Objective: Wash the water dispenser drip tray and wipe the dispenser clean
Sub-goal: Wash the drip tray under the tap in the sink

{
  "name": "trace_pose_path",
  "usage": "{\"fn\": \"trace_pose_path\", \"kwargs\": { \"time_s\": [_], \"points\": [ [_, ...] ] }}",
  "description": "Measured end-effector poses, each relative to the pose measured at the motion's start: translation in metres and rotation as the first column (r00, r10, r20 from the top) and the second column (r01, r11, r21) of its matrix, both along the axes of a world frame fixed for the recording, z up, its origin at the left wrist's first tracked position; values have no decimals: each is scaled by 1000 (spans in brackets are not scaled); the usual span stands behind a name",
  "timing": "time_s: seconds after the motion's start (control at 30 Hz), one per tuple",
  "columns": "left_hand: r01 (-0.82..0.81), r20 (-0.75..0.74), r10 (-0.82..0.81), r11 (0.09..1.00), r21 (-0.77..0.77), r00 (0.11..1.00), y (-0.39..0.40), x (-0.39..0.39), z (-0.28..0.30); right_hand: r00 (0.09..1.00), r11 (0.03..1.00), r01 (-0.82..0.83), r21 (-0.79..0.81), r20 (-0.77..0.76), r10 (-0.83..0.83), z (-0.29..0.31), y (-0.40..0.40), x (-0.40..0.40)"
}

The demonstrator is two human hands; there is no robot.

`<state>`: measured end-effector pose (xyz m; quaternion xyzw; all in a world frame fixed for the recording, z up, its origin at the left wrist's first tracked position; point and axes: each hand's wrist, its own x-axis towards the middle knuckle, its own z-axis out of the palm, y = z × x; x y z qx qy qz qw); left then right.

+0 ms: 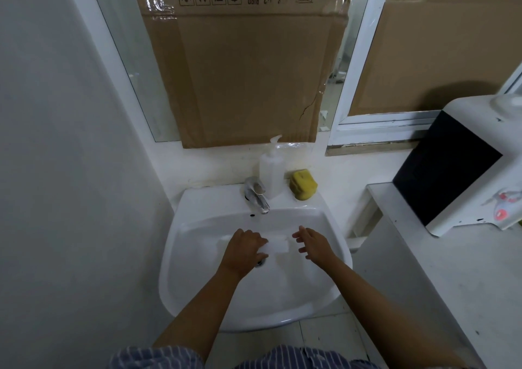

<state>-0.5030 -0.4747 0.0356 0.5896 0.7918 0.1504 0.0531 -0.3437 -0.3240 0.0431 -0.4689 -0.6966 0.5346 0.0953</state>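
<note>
A white drip tray (278, 245) is inside the white sink (195, 236), below the faucet. My left hand (244, 248) grips the tray's left end, fingers curled over it. My right hand (313, 244) hovers just right of the tray with fingers spread, not touching it. The white and black water dispenser (463, 171) stands on a white table at the right, with its red tap facing the front.
A chrome faucet (255, 195) sits at the sink's back rim, with a white pump bottle (271, 175) and a yellow sponge (302, 184) beside it. Cardboard (243, 72) covers the mirror behind. The white table (440, 261) runs along the right; a wall is on the left.
</note>
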Motion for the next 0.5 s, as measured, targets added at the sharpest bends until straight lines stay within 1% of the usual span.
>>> {"fn": "trace_pose_path", "kwargs": {
  "time_s": [0.03,0.07,0.1,0.13,0.17,0.2,0.27,0.33,0.37,0.4,0.47,0.5],
  "points": [
    [-31,36,28,997,70,999,0,2,-2,1000,1000,-1,-8,3,1,-2,1,2],
    [-107,119,90,983,149,989,0,4,-3,1000,1000,5,-21,8,-5,-2,1,3],
    [-229,270,172,953,197,947,1,7,-1,1000,999,11,-40,16,-10,-3,1,4],
    [-360,434,240,907,219,868,2,10,2,999,998,18,-67,28,-17,-4,2,4],
    [-474,582,297,862,177,757,3,12,6,999,995,20,-94,44,-16,-4,2,5],
    [-554,681,340,824,116,648,4,13,8,998,993,15,-117,63,-7,-5,2,5],
    [-660,803,389,751,7,451,3,9,5,996,989,0,-147,89,14,-6,2,6],
    [-725,922,334,682,-95,194,-2,5,-3,995,986,-6,-166,102,23,-7,-1,6],
    [-739,952,296,658,-146,75,-5,4,-6,993,985,-15,-169,115,34,-7,-3,5],
    [-751,967,255,634,-184,-22,-8,4,-10,989,985,-33,-172,138,57,-7,-4,5],
    [-761,970,170,602,-241,-173,-12,5,-12,978,975,-61,-212,183,101,-6,-9,4],
    [-758,965,129,598,-259,-228,-14,6,-11,977,965,-59,-256,181,108,-6,-12,3]
  ]
}}
